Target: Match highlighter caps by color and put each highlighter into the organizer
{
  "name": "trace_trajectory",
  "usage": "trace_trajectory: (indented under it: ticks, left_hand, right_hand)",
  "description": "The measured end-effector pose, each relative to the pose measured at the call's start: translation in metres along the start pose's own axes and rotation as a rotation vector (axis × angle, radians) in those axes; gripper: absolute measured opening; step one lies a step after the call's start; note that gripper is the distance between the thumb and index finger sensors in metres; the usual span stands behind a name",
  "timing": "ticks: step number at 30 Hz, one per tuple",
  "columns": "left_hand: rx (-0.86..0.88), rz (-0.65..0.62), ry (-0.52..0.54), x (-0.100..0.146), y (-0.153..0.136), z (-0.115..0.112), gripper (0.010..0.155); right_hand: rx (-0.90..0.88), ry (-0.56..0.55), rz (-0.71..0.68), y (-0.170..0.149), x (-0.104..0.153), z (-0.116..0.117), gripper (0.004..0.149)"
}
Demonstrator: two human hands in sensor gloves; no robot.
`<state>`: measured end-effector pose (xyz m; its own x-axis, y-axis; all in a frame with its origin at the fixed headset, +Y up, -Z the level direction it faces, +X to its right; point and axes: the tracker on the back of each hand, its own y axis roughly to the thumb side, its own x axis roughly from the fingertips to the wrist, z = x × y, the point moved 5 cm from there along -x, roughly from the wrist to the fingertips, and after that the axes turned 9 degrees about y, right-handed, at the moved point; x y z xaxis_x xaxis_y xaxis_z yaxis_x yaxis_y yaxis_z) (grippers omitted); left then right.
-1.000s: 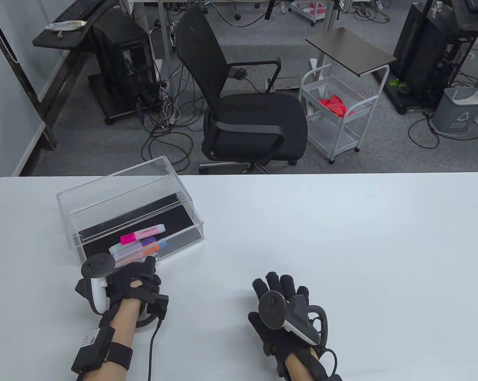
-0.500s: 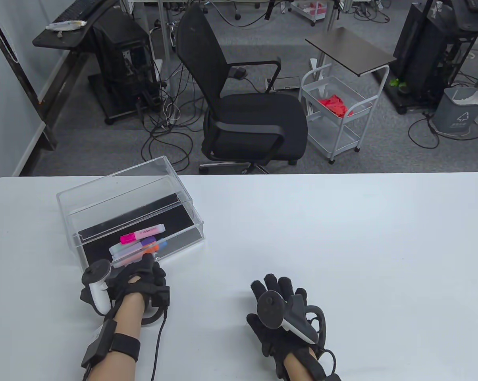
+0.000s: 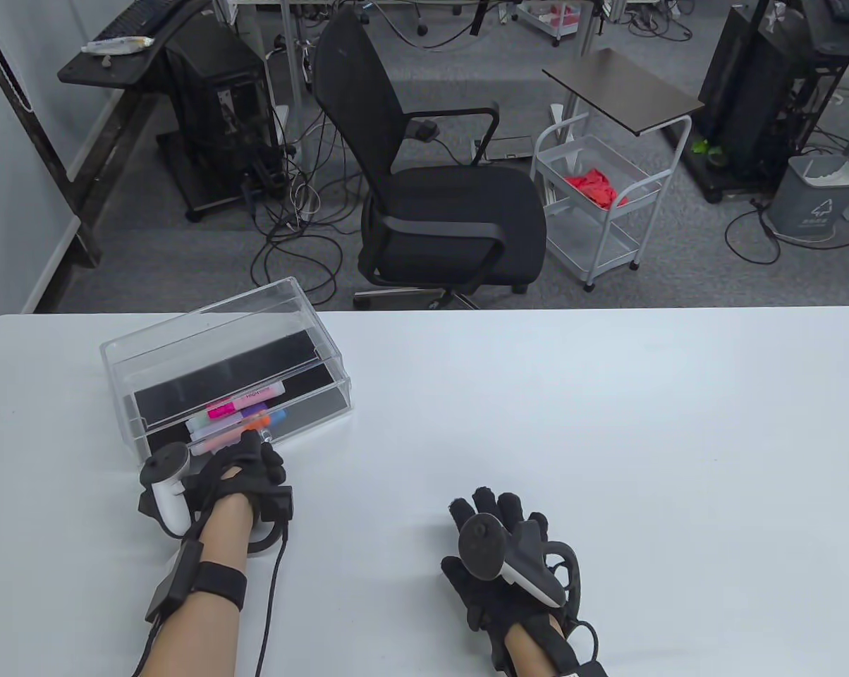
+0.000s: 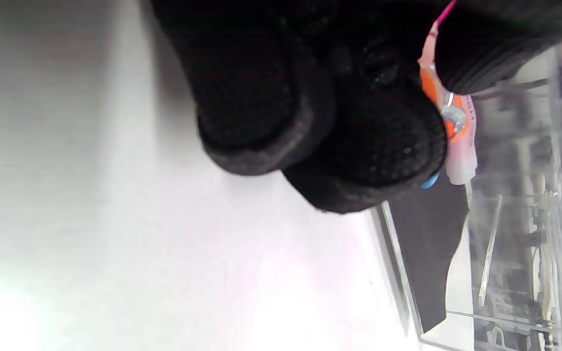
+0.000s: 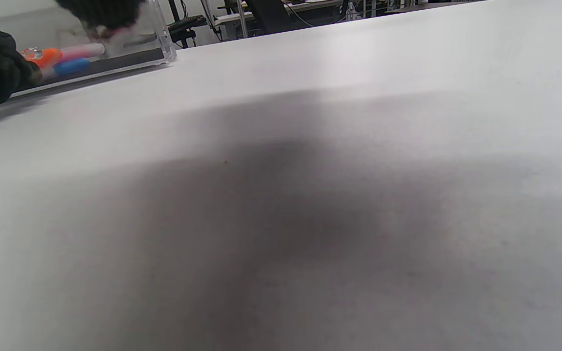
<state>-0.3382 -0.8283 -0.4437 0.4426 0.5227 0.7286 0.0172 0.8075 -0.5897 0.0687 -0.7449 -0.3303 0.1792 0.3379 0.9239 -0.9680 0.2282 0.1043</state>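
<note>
The clear acrylic organizer [image 3: 206, 331] stands at the table's left. Its drawer [image 3: 312, 416] is partly pushed in and holds several capped highlighters: pink [image 3: 221, 411], purple [image 3: 256, 407], orange [image 3: 255, 423] and blue [image 3: 278, 417]. My left hand [image 3: 255, 446] is at the drawer's front, its fingertips pinching the small metal knob [image 4: 452, 116] beside the orange cap [image 4: 430, 87]. My right hand [image 3: 491, 502] lies flat on the white table [image 3: 572, 423], fingers straight, holding nothing. The right wrist view shows the orange [image 5: 42, 55] and blue [image 5: 71, 67] highlighters low in the drawer.
A black office chair [image 3: 438, 204] and a white wire cart [image 3: 597, 204] stand on the floor beyond the table's far edge. A cable runs from my left wrist [image 3: 273, 599] across the table.
My left hand has moved forward and the drawer has slid into the organizer with the highlighters in it. The right hand has stayed put.
</note>
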Motion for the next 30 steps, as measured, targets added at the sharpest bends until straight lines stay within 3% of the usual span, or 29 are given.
trace_trajectory:
  ticks: [17,26,30]
  left_hand:
    - [-0.174,-0.023,-0.071,-0.03,0.025,0.001,0.057]
    - [-0.16,-0.021,-0.098,-0.027,0.025,0.0,0.065]
    - [-0.163,-0.012,-0.023,-0.013,0.026,0.006,0.073]
  right_hand:
    - [0.011,-0.003,0.021,-0.001,-0.001,0.001,0.076]
    - [0.006,0.0,0.016,0.001,-0.001,0.002,0.076]
    - [0.005,-0.007,0.006,0.003,0.0,0.0,0.076]
